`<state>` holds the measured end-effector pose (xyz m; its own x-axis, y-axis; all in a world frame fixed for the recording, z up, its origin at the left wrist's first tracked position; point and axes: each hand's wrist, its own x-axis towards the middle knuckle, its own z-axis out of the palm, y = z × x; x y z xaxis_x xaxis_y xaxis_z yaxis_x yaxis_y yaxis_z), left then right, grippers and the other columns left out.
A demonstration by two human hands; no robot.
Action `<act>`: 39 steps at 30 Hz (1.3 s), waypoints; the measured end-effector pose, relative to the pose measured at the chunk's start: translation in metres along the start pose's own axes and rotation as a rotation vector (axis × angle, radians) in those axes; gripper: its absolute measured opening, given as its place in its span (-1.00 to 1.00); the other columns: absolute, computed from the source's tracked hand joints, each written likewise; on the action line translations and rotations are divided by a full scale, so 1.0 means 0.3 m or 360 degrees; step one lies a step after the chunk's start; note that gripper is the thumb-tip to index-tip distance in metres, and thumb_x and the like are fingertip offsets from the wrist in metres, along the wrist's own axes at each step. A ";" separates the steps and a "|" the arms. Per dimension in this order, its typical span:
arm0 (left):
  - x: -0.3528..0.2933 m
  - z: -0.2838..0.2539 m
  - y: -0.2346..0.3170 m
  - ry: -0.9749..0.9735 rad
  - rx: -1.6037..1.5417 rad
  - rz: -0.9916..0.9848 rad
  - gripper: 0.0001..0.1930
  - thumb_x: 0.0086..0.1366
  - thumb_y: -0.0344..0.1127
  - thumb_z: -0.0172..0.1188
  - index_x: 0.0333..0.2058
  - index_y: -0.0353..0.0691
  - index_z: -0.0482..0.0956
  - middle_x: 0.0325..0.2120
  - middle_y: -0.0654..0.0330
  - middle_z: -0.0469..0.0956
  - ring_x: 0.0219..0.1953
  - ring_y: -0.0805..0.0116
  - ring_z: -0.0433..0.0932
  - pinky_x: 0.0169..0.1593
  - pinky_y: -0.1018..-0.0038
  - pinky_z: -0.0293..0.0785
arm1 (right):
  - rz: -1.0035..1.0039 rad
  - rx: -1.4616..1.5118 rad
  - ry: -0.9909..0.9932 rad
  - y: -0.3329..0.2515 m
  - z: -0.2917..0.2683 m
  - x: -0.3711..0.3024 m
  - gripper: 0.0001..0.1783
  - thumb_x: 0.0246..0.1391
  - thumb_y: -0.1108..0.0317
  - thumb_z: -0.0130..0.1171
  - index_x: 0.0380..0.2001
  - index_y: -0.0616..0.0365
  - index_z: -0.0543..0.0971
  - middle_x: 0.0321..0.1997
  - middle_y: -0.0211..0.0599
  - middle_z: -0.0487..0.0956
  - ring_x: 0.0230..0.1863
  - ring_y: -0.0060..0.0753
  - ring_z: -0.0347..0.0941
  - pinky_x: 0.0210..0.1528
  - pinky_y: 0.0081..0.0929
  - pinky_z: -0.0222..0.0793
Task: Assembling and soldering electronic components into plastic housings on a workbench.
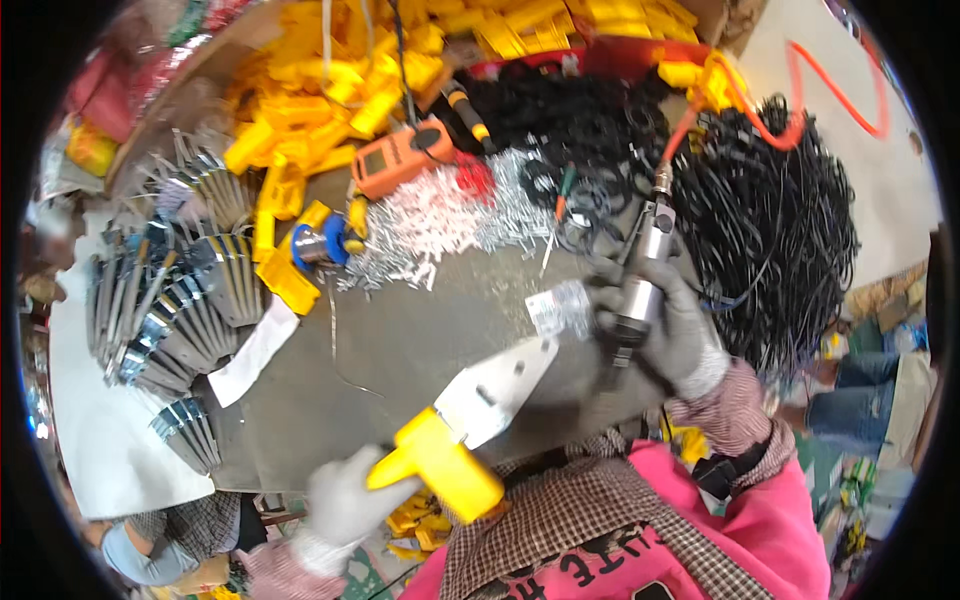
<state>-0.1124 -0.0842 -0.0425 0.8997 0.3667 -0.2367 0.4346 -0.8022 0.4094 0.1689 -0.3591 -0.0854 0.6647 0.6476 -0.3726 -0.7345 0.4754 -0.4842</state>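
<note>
My gloved left hand (348, 492) is closed on a yellow plastic handle (445, 468), held at the table's near edge. A flat silver metal plate (492, 396) with slots sticks out of it, up and to the right. In my gloved right hand (678, 325) is a silver pneumatic screwdriver (652, 248), its dark tip pointing down and its hose end up. The tip is blurred and stands apart from the plate, to its right. A small clear plastic bag (562, 308) lies between the plate and the screwdriver.
Behind lie piled yellow plastic parts (330, 90), an orange meter (403, 158), screws (512, 200) and black rings (580, 110). Black cords (780, 230) heap at right. Metal plates (200, 310) stack at left by a solder spool (320, 243). An orange air hose (770, 135) arches over the cords.
</note>
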 end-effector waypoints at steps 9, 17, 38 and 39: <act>0.236 -0.404 0.218 0.0079 0.0305 0.1057 -0.60 0.12 0.14 0.39 -0.41 -0.08 0.60 -0.63 0.08 0.54 -0.58 0.07 0.58 -0.49 0.17 0.47 | -0.1885 -0.3137 0.0991 -0.306 -0.183 0.036 -0.36 -0.07 0.24 0.36 0.14 0.08 0.45 -0.12 0.01 0.60 -0.26 0.06 0.60 -0.21 -0.07 0.52; 0.281 -0.006 0.020 0.0121 0.0213 0.0733 -0.52 0.08 0.14 0.40 -0.37 -0.23 0.60 -0.52 -0.04 0.58 -0.43 -0.10 0.58 -0.32 0.10 0.49 | -0.1454 -0.3213 -0.0214 -0.466 0.160 0.066 -0.52 0.25 0.14 0.07 0.14 0.19 0.48 0.01 0.07 0.60 0.02 0.07 0.57 0.08 -0.20 0.51; 0.294 0.215 0.197 0.0518 -0.0235 0.0839 -0.77 0.05 -0.24 0.31 -0.32 -0.18 0.58 0.02 -0.13 0.55 -0.01 -0.10 0.54 0.06 0.10 0.45 | -0.3340 -0.2205 0.1761 -1.469 0.451 0.533 -0.26 0.27 0.09 0.11 0.36 0.24 0.14 0.15 0.28 0.41 0.14 0.34 0.39 0.10 0.06 0.37; 0.294 0.207 0.206 0.0483 -0.0242 0.0799 -0.77 0.05 -0.24 0.31 -0.32 -0.18 0.58 0.02 -0.13 0.55 -0.01 -0.10 0.54 0.06 0.10 0.45 | -0.3601 -0.2040 0.1644 -1.444 0.512 0.509 -0.33 0.28 0.10 0.13 0.30 0.23 0.21 0.10 0.12 0.47 0.07 0.12 0.48 0.06 -0.07 0.41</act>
<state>-0.0085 -0.1306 -0.0927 0.9577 0.0971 0.2709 -0.0652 -0.8438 0.5327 0.5678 -0.3746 0.1891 0.0048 -0.2770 0.9609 0.5602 -0.7952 -0.2321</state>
